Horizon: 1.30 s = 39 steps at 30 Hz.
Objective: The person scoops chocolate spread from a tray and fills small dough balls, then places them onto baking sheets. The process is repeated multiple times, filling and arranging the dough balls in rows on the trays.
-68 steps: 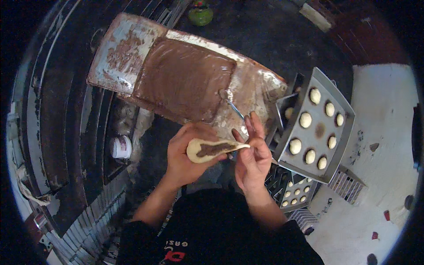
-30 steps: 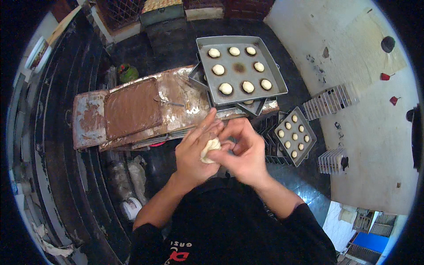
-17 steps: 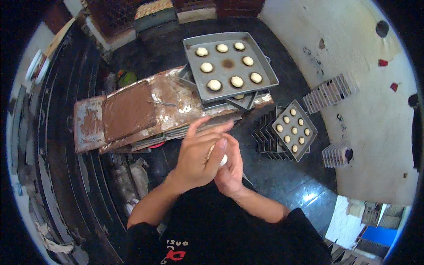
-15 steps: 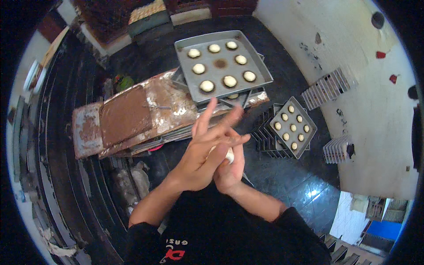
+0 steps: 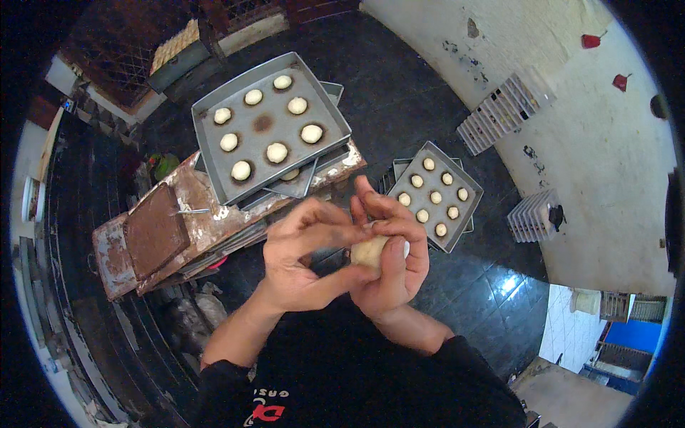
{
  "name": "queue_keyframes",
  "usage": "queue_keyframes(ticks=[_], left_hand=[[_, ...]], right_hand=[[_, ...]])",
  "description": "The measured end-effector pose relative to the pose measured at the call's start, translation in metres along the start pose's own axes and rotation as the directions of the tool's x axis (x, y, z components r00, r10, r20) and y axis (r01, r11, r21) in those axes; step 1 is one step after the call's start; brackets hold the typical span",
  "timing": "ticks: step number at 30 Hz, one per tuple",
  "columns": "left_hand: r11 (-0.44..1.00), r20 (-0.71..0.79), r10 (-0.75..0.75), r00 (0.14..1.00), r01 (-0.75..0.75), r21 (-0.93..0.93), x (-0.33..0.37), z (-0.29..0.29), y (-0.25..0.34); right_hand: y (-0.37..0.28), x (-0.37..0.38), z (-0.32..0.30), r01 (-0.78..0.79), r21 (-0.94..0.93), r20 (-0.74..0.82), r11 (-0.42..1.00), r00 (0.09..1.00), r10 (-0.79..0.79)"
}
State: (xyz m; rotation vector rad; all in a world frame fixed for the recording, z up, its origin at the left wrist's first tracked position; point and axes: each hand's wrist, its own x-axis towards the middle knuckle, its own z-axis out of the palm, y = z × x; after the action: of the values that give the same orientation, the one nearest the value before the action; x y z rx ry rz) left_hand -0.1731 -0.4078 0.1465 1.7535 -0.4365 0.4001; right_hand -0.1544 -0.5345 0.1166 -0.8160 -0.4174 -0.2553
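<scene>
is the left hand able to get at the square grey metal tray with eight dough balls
Probably yes: nothing visible blocks the left hand from the tray, though that hand is occupied with pale dough.

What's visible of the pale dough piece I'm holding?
The pale cream dough piece looks soft and matte, its visible part rounded. Held in the air, it sits in the bare right hand, thumb across it; the bare left hand touches its left side. Both hide much, so its full shape is unclear.
</scene>
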Motion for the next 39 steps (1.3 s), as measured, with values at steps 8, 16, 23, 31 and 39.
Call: queue_keyframes(ticks=[8, 16, 23, 31, 39], left_hand=[[0.937, 0.130, 0.106, 0.986, -0.143, 0.318, 0.032, 0.035, -0.015], [0.772, 0.180, -0.421, 0.889, 0.455, -0.444, 0.062, 0.042, -0.068], [0.611, 0.271, -0.500, 0.822, 0.557, -0.563, 0.064, 0.006, -0.135], [0.650, -0.399, -0.759, 0.514, 0.588, -0.480, 0.044, -0.105, -0.243], [0.681, -0.629, -0.443, 0.639, 0.696, 0.227, -0.014, -0.149, -0.293]], right_hand=[[-0.006, 0.038, -0.047, -0.448, 0.440, -0.023, 0.778, 0.861, 0.509], [0.030, 0.041, -0.073, -0.380, 0.253, 0.056, 0.890, 0.924, 0.379], [0.088, 0.071, -0.066, -0.563, 0.471, 0.022, 0.679, 0.777, 0.629], [0.229, 0.104, -0.050, -0.828, 0.143, -0.235, 0.542, 0.504, 0.831], [0.401, 0.162, -0.016, -0.174, -0.877, 0.241, 0.448, 0.647, 0.724]])
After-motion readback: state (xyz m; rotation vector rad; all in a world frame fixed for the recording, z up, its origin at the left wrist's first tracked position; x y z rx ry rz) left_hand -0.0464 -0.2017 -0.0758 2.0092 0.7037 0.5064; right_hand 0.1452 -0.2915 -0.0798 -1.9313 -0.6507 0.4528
